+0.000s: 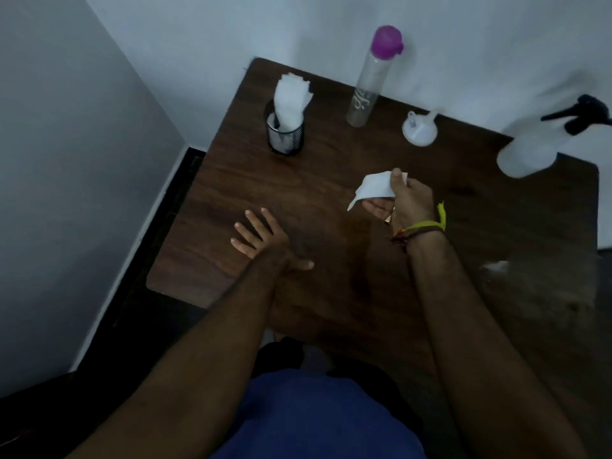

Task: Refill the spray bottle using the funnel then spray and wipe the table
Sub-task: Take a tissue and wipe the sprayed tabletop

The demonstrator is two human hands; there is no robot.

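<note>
Right hand (402, 202) pinches a white tissue (372, 188) above the table (265, 200). Left hand (261, 238) flat, fingers spread, empty. Spray bottle (530, 154) (blurred) stands far right, funnel (420, 130) beside it.

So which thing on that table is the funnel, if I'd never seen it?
Start at the dark wooden table and look along its far edge by the wall. Between the tall clear bottle with the purple cap and the spray bottle with the black trigger sits the funnel: small, white, mouth down, spout up.
</note>
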